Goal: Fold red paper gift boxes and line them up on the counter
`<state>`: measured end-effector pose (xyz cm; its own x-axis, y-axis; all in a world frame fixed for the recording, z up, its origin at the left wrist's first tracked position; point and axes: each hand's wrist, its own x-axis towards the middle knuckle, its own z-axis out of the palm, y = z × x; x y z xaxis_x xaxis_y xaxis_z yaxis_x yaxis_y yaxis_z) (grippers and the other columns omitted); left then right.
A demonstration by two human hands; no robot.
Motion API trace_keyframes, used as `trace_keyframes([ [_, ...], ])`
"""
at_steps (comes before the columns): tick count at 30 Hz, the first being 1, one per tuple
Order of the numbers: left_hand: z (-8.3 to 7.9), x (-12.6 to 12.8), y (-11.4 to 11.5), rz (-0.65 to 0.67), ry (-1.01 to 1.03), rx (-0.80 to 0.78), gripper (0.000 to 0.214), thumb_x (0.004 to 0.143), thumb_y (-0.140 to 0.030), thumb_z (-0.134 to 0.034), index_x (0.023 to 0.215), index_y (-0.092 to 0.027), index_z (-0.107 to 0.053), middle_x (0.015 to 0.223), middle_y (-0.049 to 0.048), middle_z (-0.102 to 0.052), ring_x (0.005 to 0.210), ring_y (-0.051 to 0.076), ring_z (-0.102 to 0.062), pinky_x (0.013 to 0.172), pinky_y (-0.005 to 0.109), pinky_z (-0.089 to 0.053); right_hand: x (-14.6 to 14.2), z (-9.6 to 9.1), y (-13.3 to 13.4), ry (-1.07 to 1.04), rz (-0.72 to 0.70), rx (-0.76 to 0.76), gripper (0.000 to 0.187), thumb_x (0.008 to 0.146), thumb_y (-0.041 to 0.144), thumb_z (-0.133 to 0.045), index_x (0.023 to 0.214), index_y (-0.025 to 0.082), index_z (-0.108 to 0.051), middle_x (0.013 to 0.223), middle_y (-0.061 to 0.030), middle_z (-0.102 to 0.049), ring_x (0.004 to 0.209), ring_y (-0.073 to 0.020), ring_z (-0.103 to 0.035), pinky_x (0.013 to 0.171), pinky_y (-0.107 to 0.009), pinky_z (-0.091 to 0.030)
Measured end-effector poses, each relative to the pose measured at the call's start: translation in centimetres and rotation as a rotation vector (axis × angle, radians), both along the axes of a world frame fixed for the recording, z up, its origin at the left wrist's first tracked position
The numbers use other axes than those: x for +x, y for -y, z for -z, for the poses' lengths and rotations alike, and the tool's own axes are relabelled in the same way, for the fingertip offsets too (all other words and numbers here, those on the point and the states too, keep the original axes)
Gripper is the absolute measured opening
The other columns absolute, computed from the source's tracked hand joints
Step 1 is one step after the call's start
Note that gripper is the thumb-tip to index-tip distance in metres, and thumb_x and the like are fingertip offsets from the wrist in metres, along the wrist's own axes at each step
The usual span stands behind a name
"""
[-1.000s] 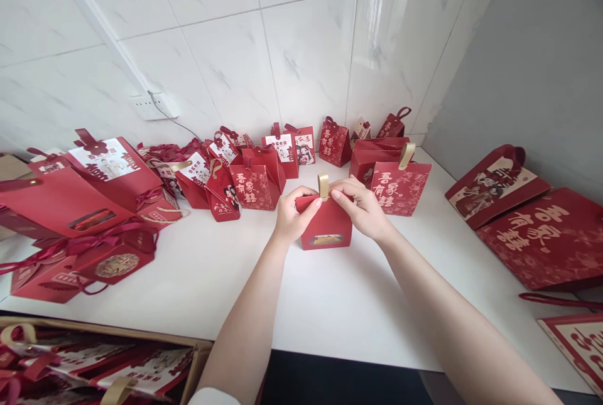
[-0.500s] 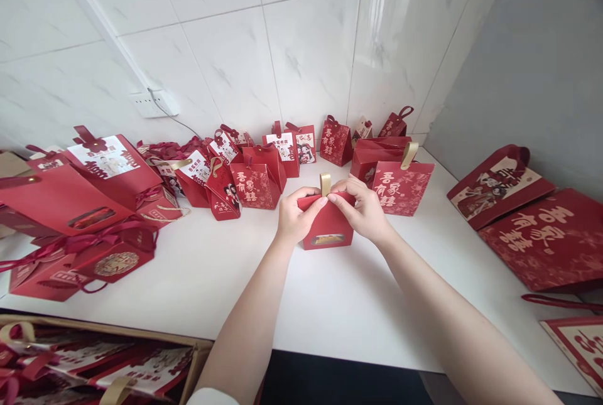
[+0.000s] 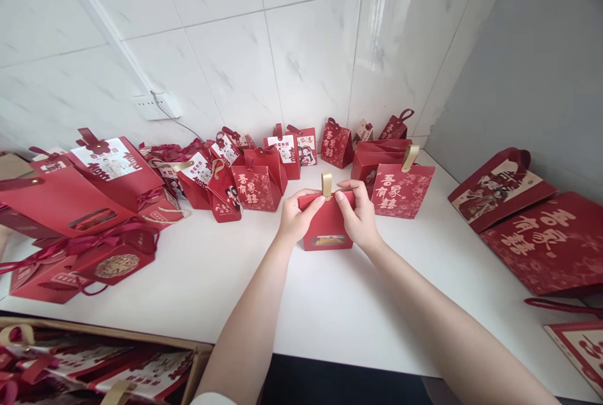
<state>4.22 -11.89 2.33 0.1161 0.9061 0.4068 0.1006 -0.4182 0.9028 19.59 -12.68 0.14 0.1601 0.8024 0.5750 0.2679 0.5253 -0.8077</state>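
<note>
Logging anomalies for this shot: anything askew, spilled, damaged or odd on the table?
Nothing clearly stands out. The red box stands upright on the white table between the left hand and right hand, gold loop up. The boxes at far right look tilted, possibly just lens stretch. No spill or tear shows.

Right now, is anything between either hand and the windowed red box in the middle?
Nothing visible: the left hand and right hand both touch the red box at its top, either side of its gold loop. The patterned box stands behind, not between.
</note>
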Motion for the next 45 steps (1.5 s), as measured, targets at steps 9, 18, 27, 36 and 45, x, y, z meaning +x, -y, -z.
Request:
trace_keyframes([
  [9, 0.5, 0.7, -0.1, -0.058, 0.008, 0.025, 0.030, 0.082, -0.044, -0.064, 0.075, -0.016, -0.068, 0.074, 0.0029, -0.065, 0.072, 0.015, -0.059, 0.067, 0.026, -0.046, -0.2, -0.5, 0.0, -0.012, -0.026, -0.032, 0.024, 0.088, 0.047, -0.057, 0.087, 0.023, -0.051, 0.083, -0.0002, -0.061, 0.077, -0.0170, -0.058, 0.072, -0.030, -0.048],
  [18, 3.7, 1.1, -1.6, -0.169, 0.185, -0.018, 0.047, 0.091, -0.060, -0.039, 0.097, -0.020, -0.062, 0.096, 0.0060, -0.067, 0.087, 0.018, -0.063, 0.078, 0.029, -0.051, 0.0, 3.6, -1.5, -0.100, -0.059, -0.180, 0.045, 0.095, 0.057, -0.033, 0.120, 0.024, -0.051, 0.118, -0.0079, -0.063, 0.104, -0.0249, -0.060, 0.091, -0.039, -0.045],
  [27, 6.7, -0.4, -4.8, -0.273, 0.196, -0.166, 0.049, 0.086, -0.064, -0.047, 0.104, -0.018, -0.055, 0.110, 0.0091, -0.064, 0.103, 0.022, -0.061, 0.090, 0.033, -0.048, 0.5, 6.1, -3.8, -0.407, -0.263, -0.289, 0.047, 0.082, 0.054, -0.061, 0.118, 0.028, -0.045, 0.118, -0.0050, -0.062, 0.106, -0.0215, -0.061, 0.092, -0.037, -0.048],
  [36, 7.1, -1.1, -5.2, -0.201, 0.037, -0.111, 0.051, 0.090, -0.060, -0.040, 0.092, -0.016, -0.065, 0.099, 0.0103, -0.069, 0.106, 0.023, -0.060, 0.097, 0.033, -0.044, 1.3, 6.6, -4.6, -0.288, -0.285, -0.339, 0.039, 0.087, 0.060, -0.049, 0.081, 0.022, -0.056, 0.095, -0.0034, -0.064, 0.096, -0.0221, -0.058, 0.092, -0.036, -0.045],
  [45, 7.3, -1.4, -5.5, -0.135, 0.005, -0.132, 0.051, 0.089, -0.060, -0.044, 0.098, -0.016, -0.067, 0.109, 0.0110, -0.068, 0.112, 0.025, -0.059, 0.101, 0.036, -0.042, 1.4, 6.5, -4.4, -0.071, -0.151, -0.253, 0.044, 0.092, 0.060, -0.037, 0.085, 0.021, -0.058, 0.098, -0.0050, -0.062, 0.099, -0.0225, -0.054, 0.094, -0.036, -0.040],
])
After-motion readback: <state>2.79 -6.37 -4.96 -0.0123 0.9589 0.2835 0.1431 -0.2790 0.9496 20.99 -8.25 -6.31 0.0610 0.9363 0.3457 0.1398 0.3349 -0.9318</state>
